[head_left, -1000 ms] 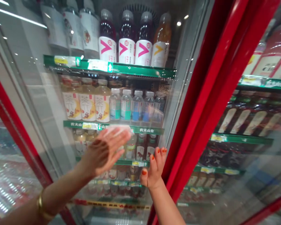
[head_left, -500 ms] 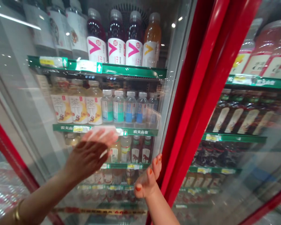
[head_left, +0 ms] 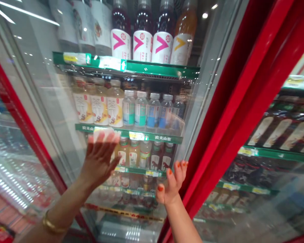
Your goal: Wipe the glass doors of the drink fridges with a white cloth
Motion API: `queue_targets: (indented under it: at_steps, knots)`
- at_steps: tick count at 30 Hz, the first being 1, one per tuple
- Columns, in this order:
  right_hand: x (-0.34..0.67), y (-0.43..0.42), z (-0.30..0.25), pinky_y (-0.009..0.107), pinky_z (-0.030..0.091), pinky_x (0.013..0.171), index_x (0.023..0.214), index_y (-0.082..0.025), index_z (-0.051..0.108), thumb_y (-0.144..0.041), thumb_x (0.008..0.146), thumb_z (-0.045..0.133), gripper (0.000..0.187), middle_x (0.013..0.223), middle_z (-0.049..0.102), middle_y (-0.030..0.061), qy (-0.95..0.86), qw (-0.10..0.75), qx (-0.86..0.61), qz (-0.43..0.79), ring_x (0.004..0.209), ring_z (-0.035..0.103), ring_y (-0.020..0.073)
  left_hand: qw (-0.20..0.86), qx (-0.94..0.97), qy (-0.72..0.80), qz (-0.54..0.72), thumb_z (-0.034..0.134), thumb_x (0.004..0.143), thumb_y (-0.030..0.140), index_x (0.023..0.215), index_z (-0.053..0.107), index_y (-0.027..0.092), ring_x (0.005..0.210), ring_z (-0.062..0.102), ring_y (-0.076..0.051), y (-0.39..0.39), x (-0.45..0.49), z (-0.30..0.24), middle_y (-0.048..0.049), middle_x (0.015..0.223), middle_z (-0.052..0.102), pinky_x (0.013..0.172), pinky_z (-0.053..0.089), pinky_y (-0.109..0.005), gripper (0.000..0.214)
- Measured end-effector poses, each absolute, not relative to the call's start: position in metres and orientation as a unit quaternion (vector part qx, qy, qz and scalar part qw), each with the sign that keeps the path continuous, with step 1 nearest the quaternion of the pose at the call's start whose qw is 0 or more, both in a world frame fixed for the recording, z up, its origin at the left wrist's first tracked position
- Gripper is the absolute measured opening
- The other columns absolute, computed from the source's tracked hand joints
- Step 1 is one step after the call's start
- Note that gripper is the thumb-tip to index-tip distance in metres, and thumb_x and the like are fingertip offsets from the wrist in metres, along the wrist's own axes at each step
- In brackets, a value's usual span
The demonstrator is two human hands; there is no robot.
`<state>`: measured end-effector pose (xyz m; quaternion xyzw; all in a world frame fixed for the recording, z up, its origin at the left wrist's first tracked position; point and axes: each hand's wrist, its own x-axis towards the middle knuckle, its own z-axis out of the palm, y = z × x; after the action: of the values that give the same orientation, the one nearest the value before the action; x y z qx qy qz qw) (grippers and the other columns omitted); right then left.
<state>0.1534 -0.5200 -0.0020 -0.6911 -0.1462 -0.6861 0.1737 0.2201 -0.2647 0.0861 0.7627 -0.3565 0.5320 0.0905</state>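
Note:
My left hand [head_left: 97, 160], fingers stretched, is flat over a white piece like a cloth or tissue [head_left: 105, 135] at the glass door [head_left: 53, 135] of a drinks fridge. The piece shows around the fingertips, in front of the green shelf edge; its exact kind is unclear. A gold bangle [head_left: 53, 222] circles the left wrist. My right hand [head_left: 172, 184], nails painted orange, is beside the red door frame [head_left: 218, 141] with fingers apart and nothing visible in it. Whether it touches the frame or glass is hard to tell.
Behind the glass, bottles with V labels [head_left: 143, 44] stand on the upper shelf. Tea bottles [head_left: 98, 106] and small blue-labelled bottles [head_left: 153, 111] line the shelf below. Another fridge section with dark bottles [head_left: 278, 131] is at the right. A red frame [head_left: 27, 125] slants down the left.
My left hand has moved left along the glass with the white piece and turned more upright. My right hand stays by the red frame with its fingers raised. The view has shifted left.

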Motion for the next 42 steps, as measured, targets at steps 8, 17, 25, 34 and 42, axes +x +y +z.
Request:
queue_targets:
  at_steps: [8, 17, 25, 34, 42]
  knots:
    - [0.148, -0.514, 0.033, 0.058, 0.012, 0.142, 0.164, -0.025, 0.055, -0.024, 0.1, 0.061, 0.064, 0.175, 0.048, 0.0103, -0.121, -0.015, -0.723, -0.68, 0.172, 0.023, 0.03, 0.109, 0.769, -0.322, 0.541, 0.056, 0.106, 0.046, 0.177, 0.015, 0.04, 0.174, 0.005, -0.013, -0.309, 0.2, 0.004, 0.007, 0.181, 0.032, 0.144, 0.001, -0.039, 0.082]
    - [0.145, -0.521, 0.024, 0.058, 0.021, 0.14, 0.159, -0.031, 0.061, -0.021, 0.099, 0.064, 0.06, 0.167, 0.058, 0.0068, -0.167, 0.012, -0.696, -0.698, 0.166, 0.039, 0.0304, 0.27, 0.792, -0.084, 0.541, 0.033, 0.112, 0.05, 0.178, -0.008, 0.02, 0.174, 0.001, -0.032, -0.257, 0.228, 0.009, -0.0115, 0.187, 0.0, 0.143, 0.012, -0.06, 0.083]
    - [0.145, -0.517, 0.021, 0.051, 0.028, 0.139, 0.152, -0.03, 0.066, -0.023, 0.103, 0.064, 0.049, 0.162, 0.064, 0.0056, -0.16, 0.042, -0.678, -0.717, 0.159, 0.05, 0.0276, 0.273, 0.766, -0.115, 0.571, 0.029, 0.114, 0.033, 0.177, -0.009, 0.019, 0.173, -0.01, -0.02, -0.227, 0.223, -0.027, -0.0087, 0.186, -0.008, 0.144, 0.002, -0.047, 0.075]
    - [0.157, -0.521, 0.011, 0.071, 0.039, 0.127, 0.157, -0.025, 0.058, -0.034, 0.104, 0.054, 0.054, 0.157, 0.063, 0.0149, -0.125, 0.049, -0.63, -0.765, 0.154, 0.052, 0.0388, 0.133, 0.775, -0.329, 0.523, 0.051, 0.106, 0.055, 0.177, 0.018, 0.035, 0.174, 0.011, -0.016, -0.265, 0.209, -0.021, 0.0046, 0.181, 0.036, 0.144, 0.009, -0.039, 0.081]
    - [0.161, -0.515, 0.008, 0.079, 0.033, 0.126, 0.162, -0.027, 0.051, -0.04, 0.105, 0.049, 0.058, 0.163, 0.054, 0.0172, -0.088, 0.065, -0.638, -0.762, 0.158, 0.045, 0.042, 0.26, 0.777, -0.192, 0.541, 0.039, 0.11, 0.026, 0.176, -0.013, 0.014, 0.172, -0.019, -0.031, -0.225, 0.241, 0.069, -0.0143, 0.184, -0.017, 0.141, -0.002, -0.067, 0.085]
